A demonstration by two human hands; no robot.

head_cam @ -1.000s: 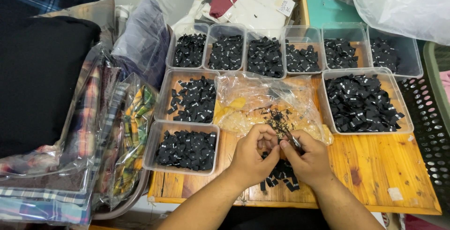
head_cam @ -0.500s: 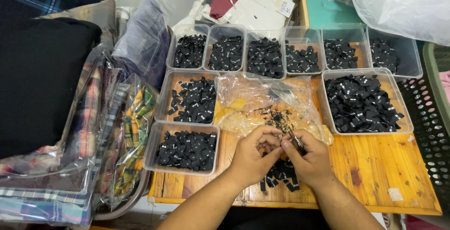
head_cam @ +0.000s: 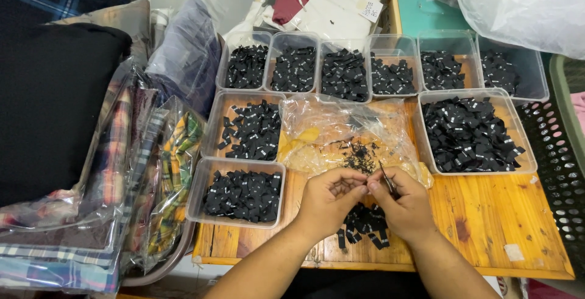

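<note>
A small black tag [head_cam: 364, 184], mostly hidden by the fingers, sits pinched where the two hands meet, low over the middle front of the desk [head_cam: 487, 226]. The left hand [head_cam: 328, 198] has thumb and fingertips closed together on it. The right hand [head_cam: 403, 206] is clamped on thin metal scissors [head_cam: 386, 179], whose tip slants up and left toward the pinch; whether the blades are parted cannot be told. Compared with a second ago almost nothing differs: both hands stay in the same spot with the same grip, and only the fingers appear to have shifted very slightly.

Just below the hands a small heap of black tags [head_cam: 364, 226] lies on the bare wood. Just behind them a crumpled clear bag [head_cam: 341, 134] holds a scatter of dark snippets [head_cam: 359, 156]. Left of the hands a clear tray [head_cam: 236, 195] of black tags stands at the desk's front edge, with another tray [head_cam: 247, 129] behind it. To the right is a larger tray [head_cam: 472, 133] heaped with tags. A back row of six small trays [head_cam: 372, 70] runs across the far edge, each with black tags. Plastic-wrapped plaid fabric [head_cam: 122, 177] is piled off the desk's left side, and a black perforated basket [head_cam: 557, 171] stands at the right
</note>
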